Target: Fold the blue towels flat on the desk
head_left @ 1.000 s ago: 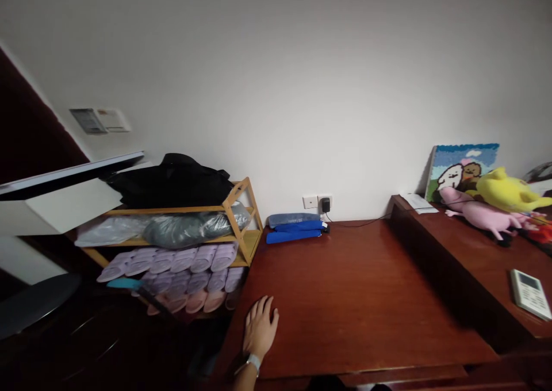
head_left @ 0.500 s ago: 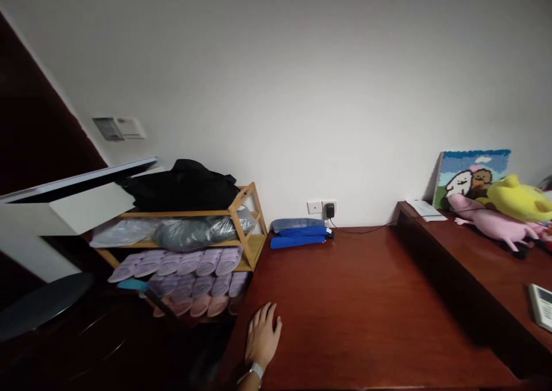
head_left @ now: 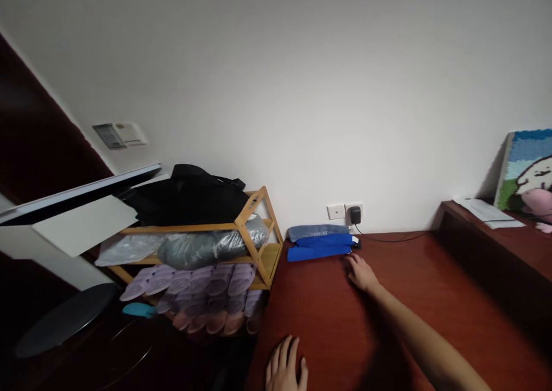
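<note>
My left hand (head_left: pixel 287 368) lies on the reddish-brown desk (head_left: pixel 319 310) near its left edge, fingers stretched out and holding nothing. Farther back, my right hand (head_left: pixel 361 272) reaches over the desk with its fingers apart, close to the right end of a bright blue cloth bundle (head_left: pixel 321 247) that looks like a folded umbrella. Whether the fingertips touch the bundle I cannot tell. Behind it, against the wall, rests a grey-blue bundle (head_left: pixel 319 232) with lettering on it.
A wooden rack (head_left: pixel 252 218) left of the desk holds a black bag (head_left: pixel 190 198), plastic-wrapped items and several slippers (head_left: pixel 219 279). A black plug (head_left: pixel 355 214) with a cable sits in the wall socket. On the raised ledge at right are papers (head_left: pixel 487 211) and a fluffy picture (head_left: pixel 526 167).
My right hand has come into view and reached toward the blue bundle. The view has turned left, and my left hand now shows lower in the picture, still flat on the desk.
</note>
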Action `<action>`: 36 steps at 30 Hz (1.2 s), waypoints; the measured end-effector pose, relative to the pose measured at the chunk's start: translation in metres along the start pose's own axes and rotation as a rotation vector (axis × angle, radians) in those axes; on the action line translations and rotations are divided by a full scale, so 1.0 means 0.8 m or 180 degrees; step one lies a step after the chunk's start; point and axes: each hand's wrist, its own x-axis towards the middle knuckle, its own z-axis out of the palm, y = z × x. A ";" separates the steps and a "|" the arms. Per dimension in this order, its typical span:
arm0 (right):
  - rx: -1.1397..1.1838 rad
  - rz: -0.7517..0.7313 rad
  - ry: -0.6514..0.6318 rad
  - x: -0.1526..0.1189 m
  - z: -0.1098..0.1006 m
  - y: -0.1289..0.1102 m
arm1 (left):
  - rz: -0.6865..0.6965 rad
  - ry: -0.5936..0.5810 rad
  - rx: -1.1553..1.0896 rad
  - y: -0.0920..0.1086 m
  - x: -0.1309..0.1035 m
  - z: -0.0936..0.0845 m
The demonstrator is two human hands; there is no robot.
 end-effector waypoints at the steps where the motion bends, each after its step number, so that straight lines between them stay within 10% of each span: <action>1: 0.0008 0.0053 -0.0026 0.023 0.008 -0.001 | 0.0010 -0.0016 -0.0001 -0.006 -0.002 0.007; 7: 0.0242 0.0348 -0.0442 0.102 0.020 0.006 | -0.0008 -0.0101 -0.0001 -0.016 -0.011 0.024; 12: 0.1014 0.0284 -0.0815 0.094 -0.006 -0.021 | -0.0050 -0.0003 0.0037 -0.002 -0.010 0.011; 17: 0.2258 0.0533 -0.0979 -0.045 -0.009 -0.070 | -0.0086 0.0074 0.0057 0.013 0.000 -0.008; 24: 0.4415 0.2011 -0.0387 -0.277 0.063 -0.075 | -0.0162 0.0133 -0.0010 0.044 0.010 -0.051; 31: 0.4584 0.2229 -0.0228 -0.375 0.047 -0.077 | -0.0050 -0.0044 -0.0679 0.084 0.012 -0.112; 36: 0.4418 0.1827 0.0206 -0.414 0.034 -0.075 | 0.0168 -0.0236 -0.1306 0.176 -0.053 -0.128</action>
